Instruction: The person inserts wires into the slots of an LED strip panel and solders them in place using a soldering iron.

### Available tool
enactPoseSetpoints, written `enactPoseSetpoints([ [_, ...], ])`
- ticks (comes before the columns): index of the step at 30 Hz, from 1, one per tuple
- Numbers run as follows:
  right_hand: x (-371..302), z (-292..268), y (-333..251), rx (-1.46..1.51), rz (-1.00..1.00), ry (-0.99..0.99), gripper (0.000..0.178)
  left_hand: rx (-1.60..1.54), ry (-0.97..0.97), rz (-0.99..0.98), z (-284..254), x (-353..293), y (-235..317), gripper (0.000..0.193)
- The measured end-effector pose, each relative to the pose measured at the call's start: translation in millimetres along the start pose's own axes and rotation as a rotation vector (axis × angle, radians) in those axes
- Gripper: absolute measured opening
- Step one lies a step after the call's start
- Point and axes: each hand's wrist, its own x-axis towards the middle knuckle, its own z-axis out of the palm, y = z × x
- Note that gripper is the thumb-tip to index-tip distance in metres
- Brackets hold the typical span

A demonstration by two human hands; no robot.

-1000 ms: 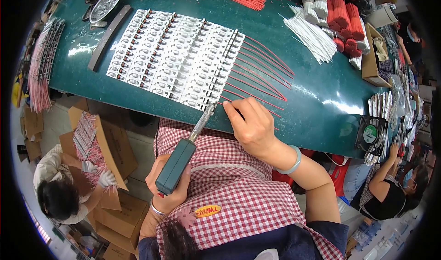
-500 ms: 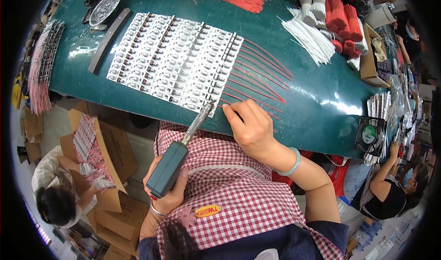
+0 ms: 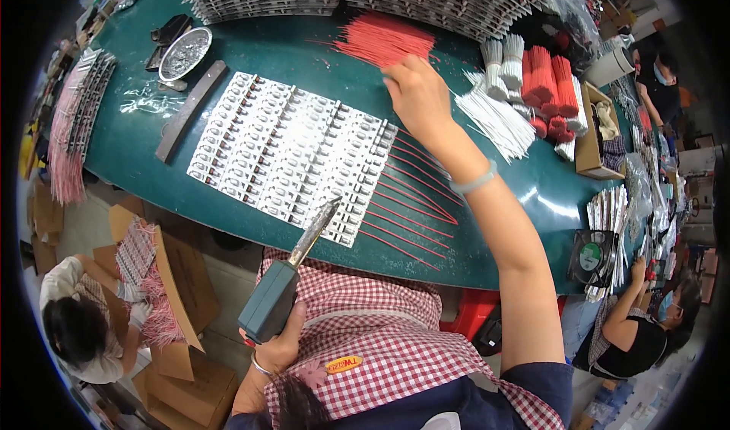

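Observation:
My left hand (image 3: 283, 340) is wrapped around the dark green body of a soldering gun (image 3: 270, 301). The gun's metal barrel slants up over a white panel of small circuit boards (image 3: 266, 145), its tip above the panel's near right part. Thin red wires (image 3: 407, 228) stick out in a row from the panel's right edge. Beyond the panel, my right hand (image 3: 420, 103) is at the near edge of a loose pile of red wires (image 3: 380, 38). Its fingers are bent together; whether a wire is between them cannot be made out.
A grey metal bar (image 3: 190, 114) and a metal bowl (image 3: 185, 53) lie left of the panel. White wires (image 3: 498, 126) and red wire bundles (image 3: 541, 80) are at the right, near a cardboard box (image 3: 597, 149) and a small fan (image 3: 593, 259). Stacked boards line the back. Other people work either side.
My right hand has moved from the near wire ends beside the panel to the red pile at the back. The left hand still holds the soldering gun over the panel. The view has shifted.

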Motion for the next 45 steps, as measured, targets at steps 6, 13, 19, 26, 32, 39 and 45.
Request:
enactPoseSetpoints([
  [6, 48.2, 58.5, 17.9, -0.253, -0.006, -0.092, 0.011, 0.2, -0.009, -0.033, -7.3, 1.8, 11.2, 0.036],
  [13, 49.2, 66.0, 18.6, -0.3, -0.008, -0.057, 0.011, 0.14, 0.008, -0.102, -11.5, 7.1, 11.0, 0.036],
  [19, 37.3, 20.5, -7.4, -0.076, -0.076, 0.15, 0.002, -0.004, 0.076, -0.045, -13.8, -6.2, -11.9, 0.04],
  [26, -67.6, -63.8, -80.3, 0.252, 0.015, 0.065, 0.02, -0.268, 0.068, -0.242, -17.5, -14.8, -9.6, 0.042],
  [32, -147.9, -83.5, -133.0, 0.471, 0.269, -0.074, 0.016, -0.229, 0.008, -0.234, -19.1, -22.1, -0.9, 0.039],
  [39, -171.1, -71.1, -143.5, 0.499, 0.365, -0.038, 0.015, 0.217, -0.063, 0.141, -16.7, -21.1, -9.0, 0.027],
  [45, -174.6, -75.4, -138.9, 0.477, 0.345, -0.052, 0.016, 0.276, -0.07, 0.235, -13.7, -20.9, -7.4, 0.022],
])
